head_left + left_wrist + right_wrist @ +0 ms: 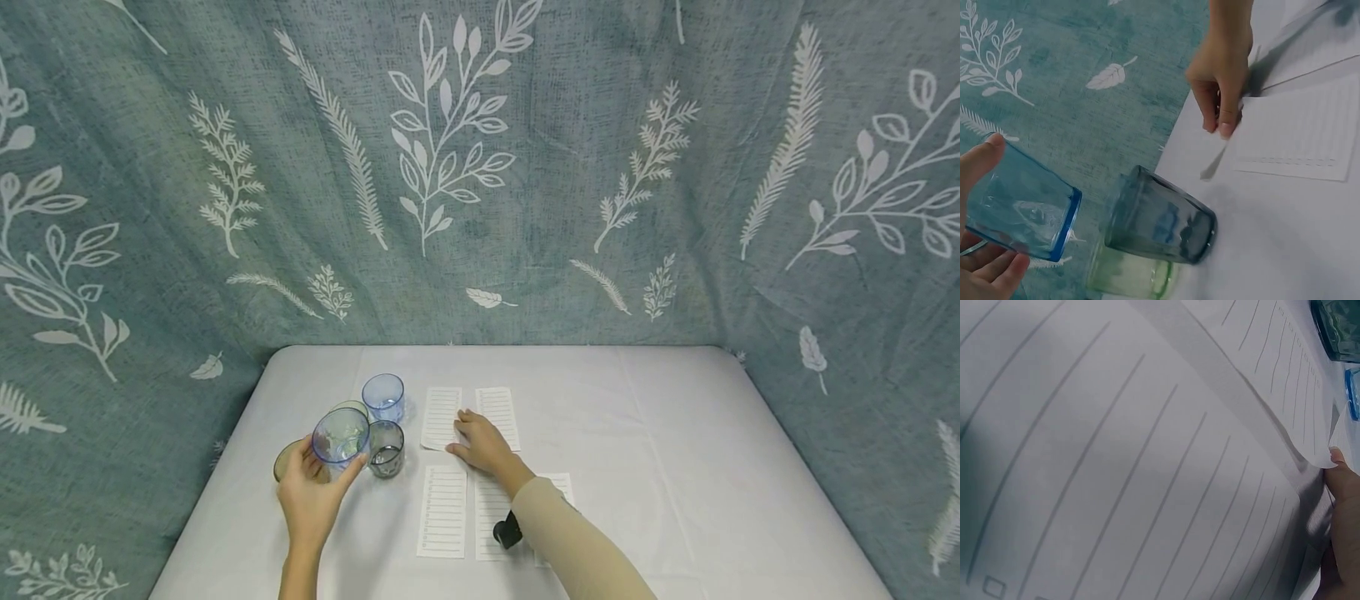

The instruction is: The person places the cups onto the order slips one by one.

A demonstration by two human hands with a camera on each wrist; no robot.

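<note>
Left hand (311, 492) grips a blue cup (341, 435) round its wall, thumb opposite fingers, mouth up and base clear of the tabletop (645, 433); this hold presumably keeps it steady and level beside the dark grey cup (386, 454) and the second blue cup (383, 400). Right hand (487, 446) pinches the far-left lined slip (441, 417) at its near right corner between thumb and fingers, likely because an edge is the easiest purchase on thin paper. Near-left slip (442, 512) lies flat, lines up, apparently for legibility.
</note>
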